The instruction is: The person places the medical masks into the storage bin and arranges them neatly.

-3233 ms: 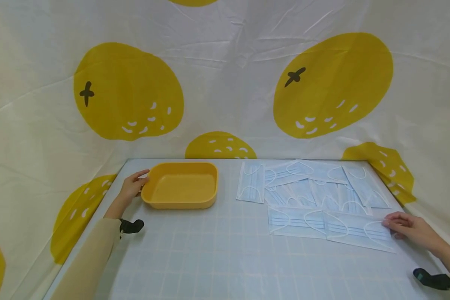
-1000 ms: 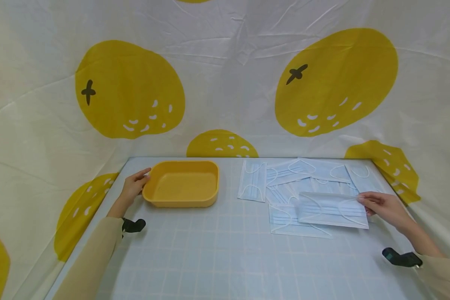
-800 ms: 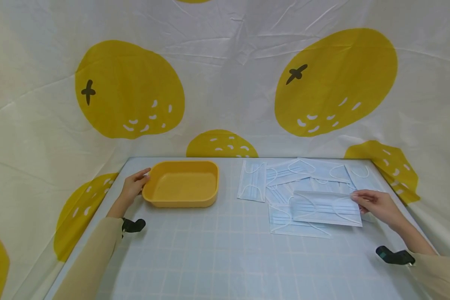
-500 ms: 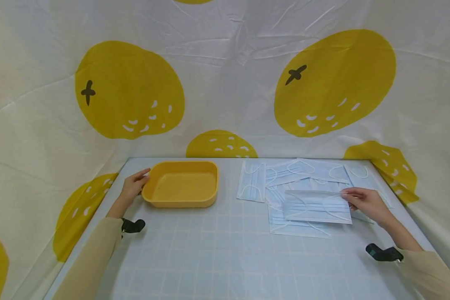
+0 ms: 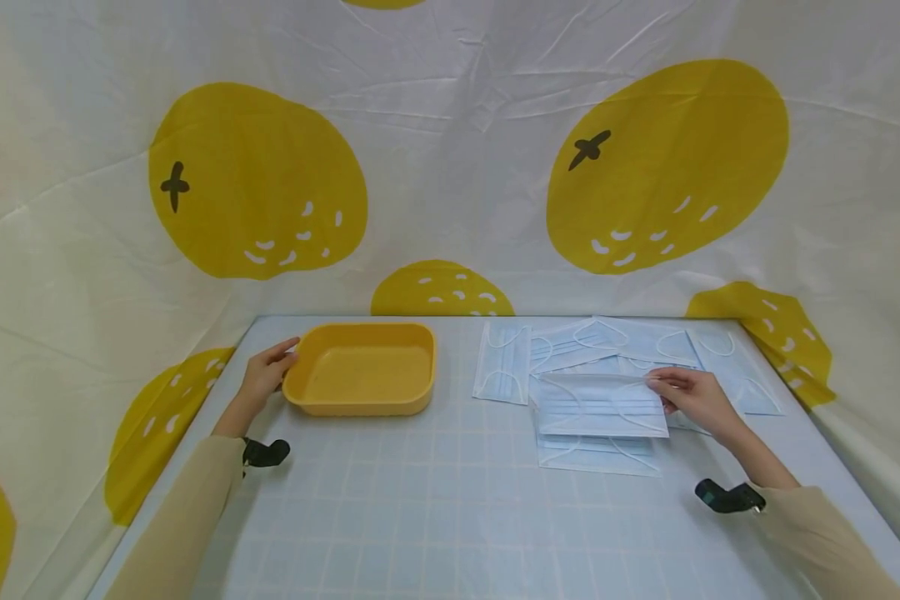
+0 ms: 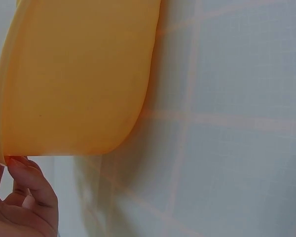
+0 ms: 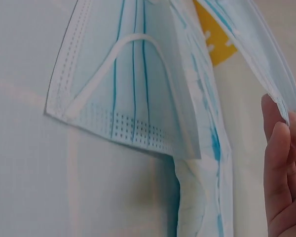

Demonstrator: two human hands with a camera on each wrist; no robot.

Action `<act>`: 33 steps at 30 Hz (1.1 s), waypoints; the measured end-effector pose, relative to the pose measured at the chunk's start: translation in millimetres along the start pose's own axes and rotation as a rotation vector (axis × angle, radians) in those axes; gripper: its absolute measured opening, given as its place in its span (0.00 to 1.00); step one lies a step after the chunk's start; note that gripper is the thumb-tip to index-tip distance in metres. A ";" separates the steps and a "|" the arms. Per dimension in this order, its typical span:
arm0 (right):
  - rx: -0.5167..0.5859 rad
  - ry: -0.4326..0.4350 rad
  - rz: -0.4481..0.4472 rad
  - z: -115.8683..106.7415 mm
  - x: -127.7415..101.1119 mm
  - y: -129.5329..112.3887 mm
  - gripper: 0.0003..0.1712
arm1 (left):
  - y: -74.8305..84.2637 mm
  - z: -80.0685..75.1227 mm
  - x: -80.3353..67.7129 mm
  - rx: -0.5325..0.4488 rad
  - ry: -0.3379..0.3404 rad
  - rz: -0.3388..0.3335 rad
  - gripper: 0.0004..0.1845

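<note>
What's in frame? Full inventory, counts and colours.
tray: one, yellow-orange, empty, far left of table.
held mask: one, light blue, pinched by its right end, above the pile.
other masks: several, light blue, overlapping, far right of table; exact count unclear.
table: one, pale blue grid.
backdrop: white cloth, yellow fruit prints.
wrist cameras: two, black.
left hand: touches the tray's left rim.
right hand: pinches the held mask.

The lifted mask [image 5: 600, 406] covers the masks [image 5: 630, 350] beneath; the tray [image 6: 74, 74] runs off the left wrist view's top.
</note>
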State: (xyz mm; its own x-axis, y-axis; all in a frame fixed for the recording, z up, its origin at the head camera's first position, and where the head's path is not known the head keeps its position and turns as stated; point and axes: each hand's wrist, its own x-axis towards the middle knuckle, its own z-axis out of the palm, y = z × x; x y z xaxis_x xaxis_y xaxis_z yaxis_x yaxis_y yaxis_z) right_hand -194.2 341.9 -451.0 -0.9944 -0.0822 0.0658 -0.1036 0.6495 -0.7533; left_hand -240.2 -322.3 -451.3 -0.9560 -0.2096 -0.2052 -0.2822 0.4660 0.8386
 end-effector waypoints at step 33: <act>0.136 -0.035 0.013 55.7 39.3 -53.4 0.22 | 1.1 -2.0 -3.6 -0.004 -0.011 0.030 0.26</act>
State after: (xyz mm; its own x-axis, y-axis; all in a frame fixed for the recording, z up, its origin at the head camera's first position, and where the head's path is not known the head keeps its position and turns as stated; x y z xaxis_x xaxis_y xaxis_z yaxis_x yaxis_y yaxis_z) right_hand -226.7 261.9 -444.6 -0.9941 -0.1024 0.0347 -0.0850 0.5421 -0.8360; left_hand -236.9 -322.8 -448.7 -0.9649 -0.1858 -0.1856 -0.2531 0.4688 0.8463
